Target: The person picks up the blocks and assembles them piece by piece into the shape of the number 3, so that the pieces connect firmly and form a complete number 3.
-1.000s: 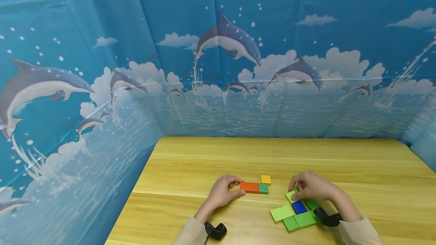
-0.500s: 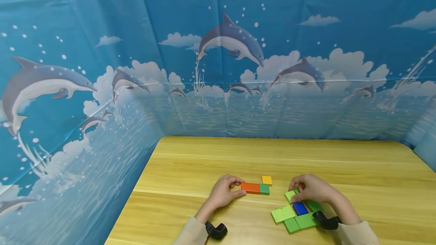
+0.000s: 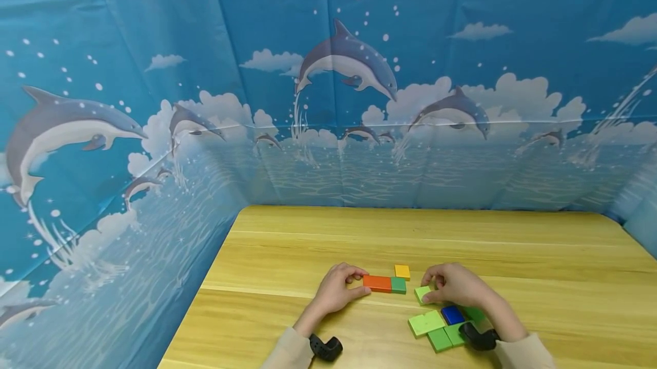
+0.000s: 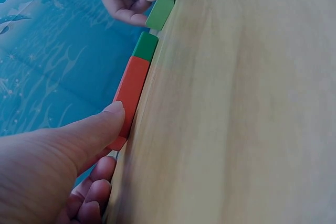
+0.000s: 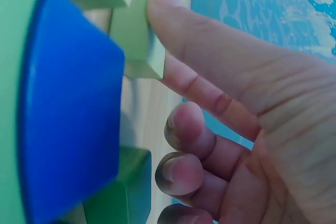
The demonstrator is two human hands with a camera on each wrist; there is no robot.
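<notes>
My left hand [image 3: 335, 289] holds the left end of a flat orange-red block [image 3: 377, 283], with the thumb on its near side. A small green block [image 3: 398, 285] touches that block's right end. Between thumb and index finger, my right hand [image 3: 458, 285] pinches a small light green block [image 3: 422, 294]. In the right wrist view this light green block [image 5: 137, 35] shows under the thumb, while the other fingers are curled beside it. Right of the red and green row, it is separated from the row by a short gap.
A yellow square block [image 3: 402, 272] lies just behind the green one. Near my right wrist are a blue block [image 3: 453, 315], a larger light green block [image 3: 427, 322] and several darker green blocks [image 3: 439, 340], all on the wooden table [image 3: 246, 295]. A dolphin-printed curtain [image 3: 318, 175] stands behind.
My right hand has moved left with the light green block, away from the blue block and toward the red and green row. The left hand has stayed in place.
</notes>
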